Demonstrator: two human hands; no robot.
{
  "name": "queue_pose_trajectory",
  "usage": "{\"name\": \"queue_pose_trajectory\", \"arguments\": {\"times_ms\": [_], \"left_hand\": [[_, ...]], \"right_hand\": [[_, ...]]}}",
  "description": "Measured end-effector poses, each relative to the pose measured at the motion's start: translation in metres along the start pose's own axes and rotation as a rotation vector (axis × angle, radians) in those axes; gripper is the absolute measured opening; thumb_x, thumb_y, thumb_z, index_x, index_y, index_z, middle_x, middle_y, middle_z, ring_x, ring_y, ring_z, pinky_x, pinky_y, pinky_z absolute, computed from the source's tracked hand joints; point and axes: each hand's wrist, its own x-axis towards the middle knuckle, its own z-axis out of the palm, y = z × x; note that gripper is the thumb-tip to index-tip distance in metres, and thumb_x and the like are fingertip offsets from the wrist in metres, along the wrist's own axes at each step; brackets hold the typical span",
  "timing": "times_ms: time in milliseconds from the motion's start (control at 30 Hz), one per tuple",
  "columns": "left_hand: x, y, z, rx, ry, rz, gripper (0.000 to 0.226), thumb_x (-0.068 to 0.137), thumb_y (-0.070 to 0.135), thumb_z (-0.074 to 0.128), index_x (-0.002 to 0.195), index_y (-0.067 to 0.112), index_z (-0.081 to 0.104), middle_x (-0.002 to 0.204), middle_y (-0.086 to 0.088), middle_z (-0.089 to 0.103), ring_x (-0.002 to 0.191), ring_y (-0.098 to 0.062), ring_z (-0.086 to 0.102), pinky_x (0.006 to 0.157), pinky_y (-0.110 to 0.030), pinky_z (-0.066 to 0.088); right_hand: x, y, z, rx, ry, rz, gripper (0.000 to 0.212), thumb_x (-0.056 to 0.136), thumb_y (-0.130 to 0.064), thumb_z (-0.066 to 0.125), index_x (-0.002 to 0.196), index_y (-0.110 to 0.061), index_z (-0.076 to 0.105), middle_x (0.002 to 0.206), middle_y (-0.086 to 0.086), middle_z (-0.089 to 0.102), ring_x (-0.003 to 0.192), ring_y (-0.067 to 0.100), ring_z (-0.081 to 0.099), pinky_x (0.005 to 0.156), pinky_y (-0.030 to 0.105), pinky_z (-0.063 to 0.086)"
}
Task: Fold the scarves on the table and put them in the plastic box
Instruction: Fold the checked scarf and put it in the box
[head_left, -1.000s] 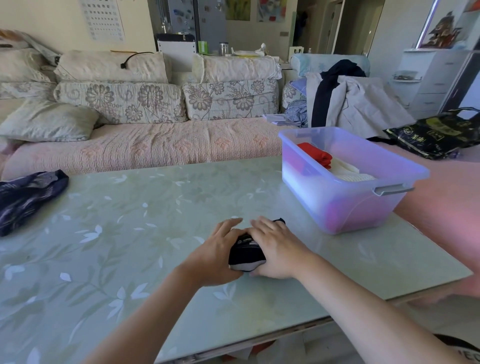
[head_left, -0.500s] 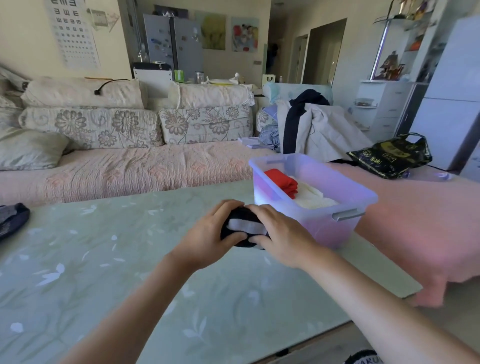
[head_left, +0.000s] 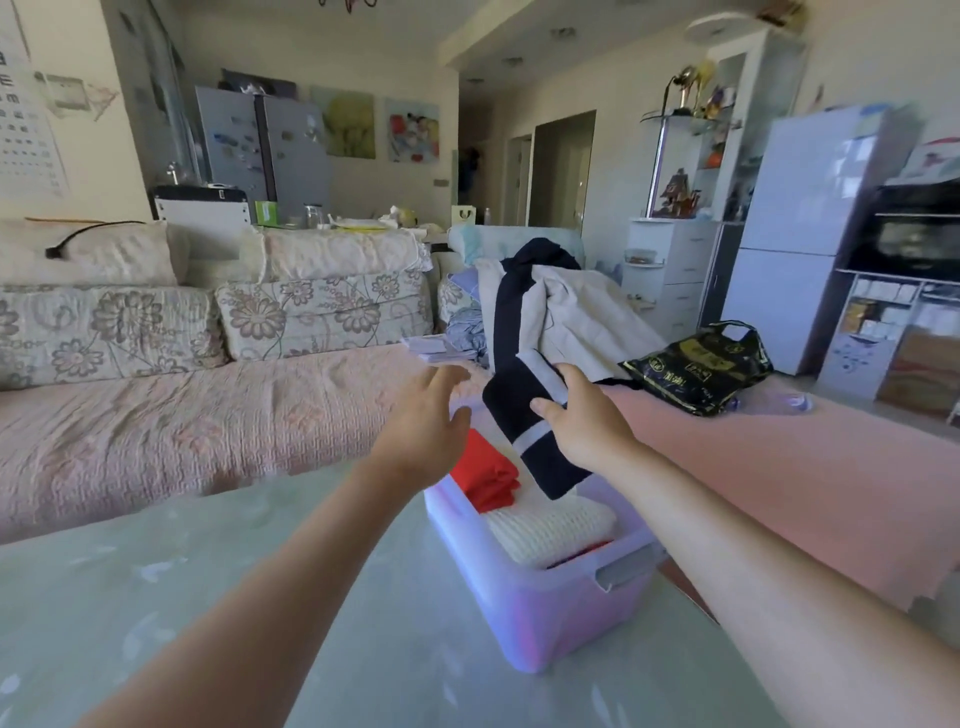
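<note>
The right hand (head_left: 587, 421) grips a folded dark scarf (head_left: 511, 410), navy or black with pale stripes across it; the thumb lies on the near face and the fingers curl over the upper edge. The scarf is in the air, tilted, with its lower end hanging just over the open top of the plastic box (head_left: 545, 613) and not resting on anything inside. The left hand (head_left: 426, 415) is just beside the scarf on its left, with its fingers straight and spread, holding nothing; a narrow gap seems to separate its thumb from the cloth. It hovers above the far left corner of the box. Inside the box a folded red scarf (head_left: 485, 475) lies toward the far side and a folded white knitted scarf (head_left: 550, 530) lies in front of it, nearer the handle. A strip of red shows beneath the white one at the front wall, but the blur makes it hard to tell whether that is another scarf. The box stands on the pale green table (head_left: 130, 597), near its right edge. Behind the table runs a sofa (head_left: 182, 426) with a pink cover and flowered cushions. A heap of clothes (head_left: 566, 306) sits at its far end, and a black bag (head_left: 698, 366) lies to the right of the heap
</note>
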Motion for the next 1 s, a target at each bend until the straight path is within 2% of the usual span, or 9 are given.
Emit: {"name": "queue_pose_trajectory", "arguments": {"times_ms": [67,167,267,333,400,533,667,867,1000], "left_hand": [[0.02,-0.01,0.026,0.092,-0.227,-0.101,0.041,0.097,0.016,0.049,0.137,0.017,0.05,0.138,-0.004,0.049,0.129,-0.023,0.045,0.104,-0.031,0.036],[0.043,-0.027,0.068,0.229,-0.527,-0.169,0.041,0.1,0.018,0.041,0.141,0.018,0.048,0.146,-0.004,0.045,0.133,-0.022,0.042,0.108,-0.03,0.034],[0.063,-0.043,0.099,0.334,-0.67,-0.167,0.046,0.102,0.028,0.034,0.147,0.02,0.039,0.152,-0.005,0.038,0.14,-0.023,0.033,0.114,-0.037,0.03],[0.072,-0.052,0.109,0.375,-0.731,-0.154,0.049,0.101,0.036,0.035,0.147,0.022,0.037,0.15,-0.004,0.04,0.138,-0.024,0.035,0.112,-0.041,0.032],[0.074,-0.062,0.117,0.399,-0.795,-0.144,0.046,0.098,0.044,0.036,0.139,0.025,0.047,0.139,-0.001,0.049,0.126,-0.023,0.046,0.104,-0.039,0.04],[0.073,-0.075,0.125,0.478,-0.866,-0.121,0.047,0.092,0.056,0.037,0.129,0.034,0.054,0.129,0.007,0.051,0.115,-0.02,0.052,0.095,-0.039,0.045],[0.075,-0.077,0.127,0.514,-0.857,-0.117,0.054,0.089,0.06,0.043,0.137,0.036,0.046,0.132,0.005,0.049,0.117,-0.024,0.052,0.088,-0.036,0.044],[0.074,-0.075,0.133,0.644,-0.893,-0.13,0.072,0.087,0.064,0.045,0.15,0.034,0.028,0.149,-0.004,0.032,0.133,-0.033,0.038,0.102,-0.046,0.041],[0.07,-0.073,0.137,0.685,-0.951,-0.145,0.067,0.092,0.064,0.034,0.153,0.042,0.016,0.157,-0.004,0.023,0.139,-0.034,0.031,0.107,-0.05,0.036]], "right_hand": [[0.02,0.022,0.013,-0.085,-0.02,0.052,0.054,0.101,-0.038,0.052,0.149,-0.028,0.03,0.134,0.007,0.054,0.115,0.031,0.056,0.09,0.042,0.046],[0.049,0.049,0.035,-0.157,-0.031,0.062,0.049,0.102,-0.037,0.05,0.145,-0.031,0.028,0.125,0.009,0.056,0.104,0.032,0.059,0.082,0.04,0.044],[0.079,0.061,0.054,-0.151,-0.041,0.057,0.046,0.102,-0.037,0.049,0.144,-0.028,0.031,0.12,0.012,0.058,0.104,0.033,0.059,0.079,0.038,0.041],[0.099,0.065,0.065,-0.128,-0.061,0.072,0.047,0.103,-0.036,0.049,0.146,-0.024,0.033,0.121,0.014,0.059,0.105,0.033,0.058,0.08,0.037,0.041],[0.114,0.072,0.078,-0.16,-0.102,0.071,0.046,0.103,-0.035,0.047,0.145,-0.019,0.038,0.125,0.016,0.054,0.102,0.031,0.056,0.081,0.035,0.04],[0.121,0.094,0.104,-0.442,-0.123,-0.097,0.037,0.103,-0.023,0.046,0.138,-0.009,0.048,0.129,0.018,0.041,0.104,0.034,0.052,0.086,0.034,0.04],[0.131,0.103,0.115,-0.661,-0.047,-0.425,0.058,0.072,0.007,0.058,0.124,-0.017,0.063,0.108,0.014,0.052,0.099,0.036,0.052,0.08,0.043,0.047],[0.135,0.102,0.117,-0.727,-0.331,-0.427,0.036,0.106,-0.015,0.039,0.137,-0.008,0.055,0.139,0.009,0.05,0.129,0.029,0.046,0.105,0.036,0.034],[0.142,0.1,0.124,-0.624,-0.415,-0.309,0.031,0.107,-0.013,0.037,0.132,-0.003,0.052,0.136,0.011,0.053,0.129,0.025,0.048,0.103,0.029,0.033]]}}
